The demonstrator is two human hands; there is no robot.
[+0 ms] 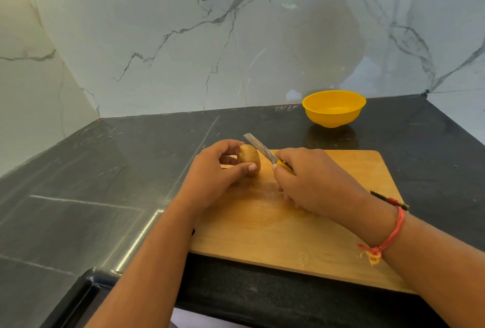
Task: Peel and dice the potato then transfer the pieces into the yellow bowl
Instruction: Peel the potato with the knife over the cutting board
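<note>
The work stands at its very start, by my judgement: the small, brown-skinned oval potato (249, 158) shows no peeled patch on the side that faces the camera, and no cut pieces lie anywhere. The left hand (212, 178) pinches the potato between thumb and curled fingers, holding it on end at the far left corner of the pale wooden rectangular cutting board (262, 228). The right hand (312, 183) is clenched round the yellow handle of a small steel-bladed knife (258, 147), whose blade slants up and away, just beside the potato's right flank; I cannot tell whether the edge touches the skin. The next move likely calls for laying the edge shallowly against the skin, with the left thumb kept clear of its path, since the potato is small and round and may slip. The round yellow plastic bowl (333, 117) stands beyond the board on the black stone countertop (105, 170), well apart from the hands and holding no potato pieces, with nothing between it and the board. A thin dark stick-like object (393, 201) pokes out behind the right wrist at the board's right edge; what it is I cannot make out. A red thread bracelet (391, 233) circles that wrist.
</note>
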